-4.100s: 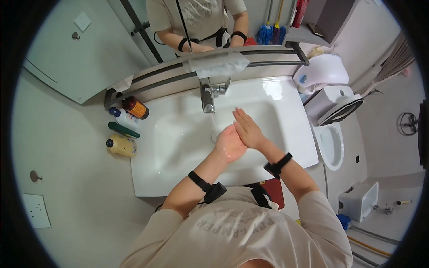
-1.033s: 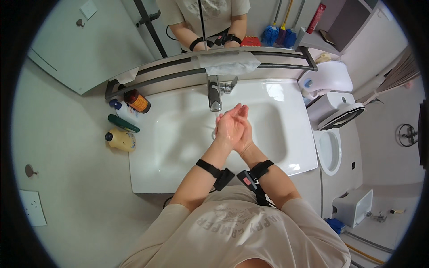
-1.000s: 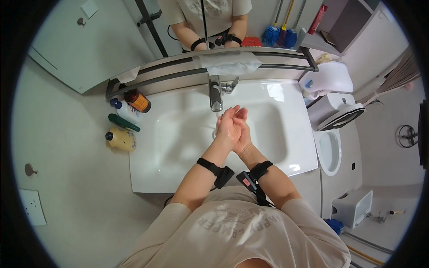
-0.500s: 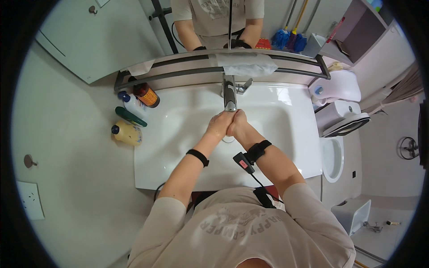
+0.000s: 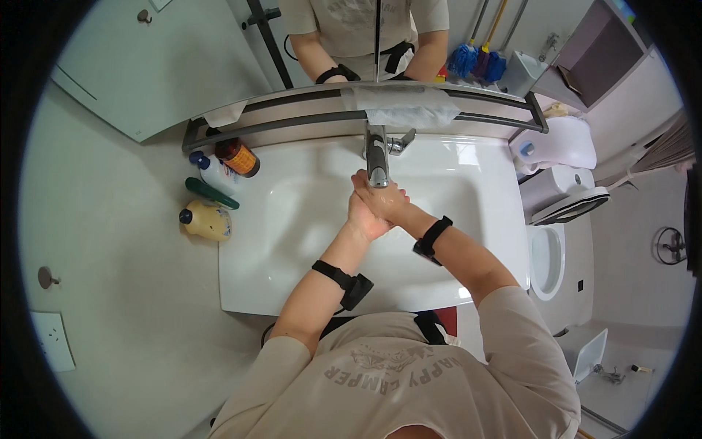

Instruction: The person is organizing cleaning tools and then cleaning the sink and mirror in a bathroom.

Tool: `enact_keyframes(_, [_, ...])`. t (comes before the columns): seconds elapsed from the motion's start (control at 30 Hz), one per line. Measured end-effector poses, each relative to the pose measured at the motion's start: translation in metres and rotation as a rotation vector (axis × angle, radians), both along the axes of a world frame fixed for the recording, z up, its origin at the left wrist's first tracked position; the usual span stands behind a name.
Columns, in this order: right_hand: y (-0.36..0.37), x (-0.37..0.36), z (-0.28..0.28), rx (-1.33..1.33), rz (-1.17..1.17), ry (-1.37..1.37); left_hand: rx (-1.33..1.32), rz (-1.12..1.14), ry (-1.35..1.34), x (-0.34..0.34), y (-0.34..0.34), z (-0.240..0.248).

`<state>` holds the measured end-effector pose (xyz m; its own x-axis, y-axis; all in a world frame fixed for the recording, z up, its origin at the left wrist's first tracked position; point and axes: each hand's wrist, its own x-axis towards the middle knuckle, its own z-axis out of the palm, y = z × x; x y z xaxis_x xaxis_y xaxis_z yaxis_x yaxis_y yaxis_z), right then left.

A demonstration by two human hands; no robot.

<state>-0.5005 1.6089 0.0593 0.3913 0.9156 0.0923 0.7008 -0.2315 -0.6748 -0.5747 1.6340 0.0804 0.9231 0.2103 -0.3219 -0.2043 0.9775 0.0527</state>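
In the head view my hands are pressed together beneath the spout of a chrome tap (image 5: 377,157), over a white washbasin (image 5: 292,241). The left hand (image 5: 365,219) is underneath, turned palm up, its fingers partly hidden. Across its palm lies my right hand (image 5: 387,201), back upward, with fingers stretched toward the far left. Wet skin glistens on the right hand. Neither hand holds an object; they touch each other. Black straps with small dark devices circle both forearms.
Several bottles stand at the basin's left, including a yellow bottle (image 5: 208,221) and a brown bottle (image 5: 238,157). A dark towel rail (image 5: 278,123) carrying a white cloth (image 5: 409,110) runs behind the tap under a mirror. A toilet (image 5: 547,260) is to the right.
My right hand has shifted from beside the left to lie over it. The left hand has turned palm up, and both forearms have rotated, moving the strapped devices around.
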Motion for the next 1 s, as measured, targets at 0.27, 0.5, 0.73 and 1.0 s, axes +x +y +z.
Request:
enact_keyframes(0.27, [-0.004,-0.011,0.002,0.123,-0.305,0.367,0.062,0.011,0.123,0.011,0.014,-0.023])
enact_keyframes(0.5, [-0.022,-0.031,-0.006,0.44,-0.406,1.659,0.131,0.201,0.079,0.015,0.032,-0.062])
enact_keyframes(0.73, [-0.064,-0.009,0.02,0.045,0.096,-0.027,0.132,0.122,0.468,0.026,0.021,-0.032])
enact_keyframes(1.0, [-0.011,0.001,-0.062,0.112,-0.395,0.359,0.142,-0.017,0.231,0.02,-0.009,-0.023])
